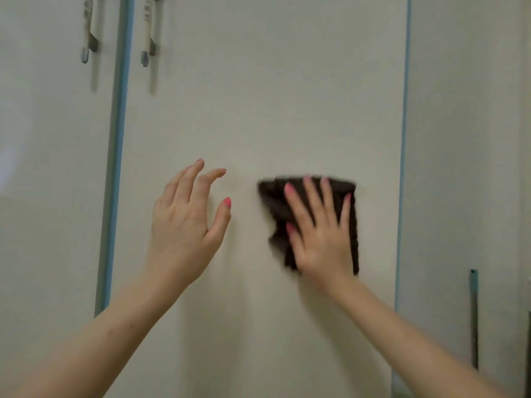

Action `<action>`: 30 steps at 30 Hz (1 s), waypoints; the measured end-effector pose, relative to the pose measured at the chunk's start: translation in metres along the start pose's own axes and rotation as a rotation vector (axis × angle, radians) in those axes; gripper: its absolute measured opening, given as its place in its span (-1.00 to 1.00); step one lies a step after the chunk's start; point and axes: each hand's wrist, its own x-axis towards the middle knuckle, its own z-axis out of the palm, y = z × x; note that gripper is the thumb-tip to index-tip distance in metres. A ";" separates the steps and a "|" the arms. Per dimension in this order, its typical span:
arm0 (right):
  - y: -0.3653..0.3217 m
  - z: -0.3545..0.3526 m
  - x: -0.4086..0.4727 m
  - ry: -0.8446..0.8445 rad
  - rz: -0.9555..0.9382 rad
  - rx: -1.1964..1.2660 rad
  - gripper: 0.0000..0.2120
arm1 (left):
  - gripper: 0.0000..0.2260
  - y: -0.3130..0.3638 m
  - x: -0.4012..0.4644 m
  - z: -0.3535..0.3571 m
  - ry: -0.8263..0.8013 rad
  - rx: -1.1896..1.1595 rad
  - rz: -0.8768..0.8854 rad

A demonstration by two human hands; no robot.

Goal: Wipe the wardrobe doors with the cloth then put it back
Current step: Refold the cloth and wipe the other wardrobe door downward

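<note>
The cloth [275, 214], dark, soft and probably light, lies flat against the wardrobe door [258, 96] under the spread right hand [321, 234], best pressed by its middle, while the left hand [184, 222] hovers empty, fingers apart.

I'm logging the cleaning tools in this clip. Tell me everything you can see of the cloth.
The cloth is a dark brown, fuzzy-looking rag, folded or bunched into a rough rectangle with a ragged left edge. Its outline is blurred. It lies flat against the cream wardrobe door, right of the door's middle and well below the handles. The right hand presses it to the door with spread fingers, covering its lower middle. The left hand is beside it, not touching it.
</note>
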 end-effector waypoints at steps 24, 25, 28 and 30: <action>-0.129 0.026 -0.039 -0.126 -0.351 0.096 -0.50 | -0.57 -0.036 -0.053 -0.031 -0.013 0.047 -0.093; -0.132 0.026 -0.043 -0.169 -0.394 0.105 -0.45 | -0.57 -0.039 -0.056 -0.032 -0.016 0.052 -0.109; -0.127 0.027 -0.005 -0.253 -0.539 0.125 -0.31 | -0.56 -0.048 -0.055 -0.035 0.008 0.045 -0.160; -0.121 0.027 0.046 -0.225 -0.578 0.114 -0.36 | -0.55 -0.049 -0.056 -0.036 0.013 0.049 -0.177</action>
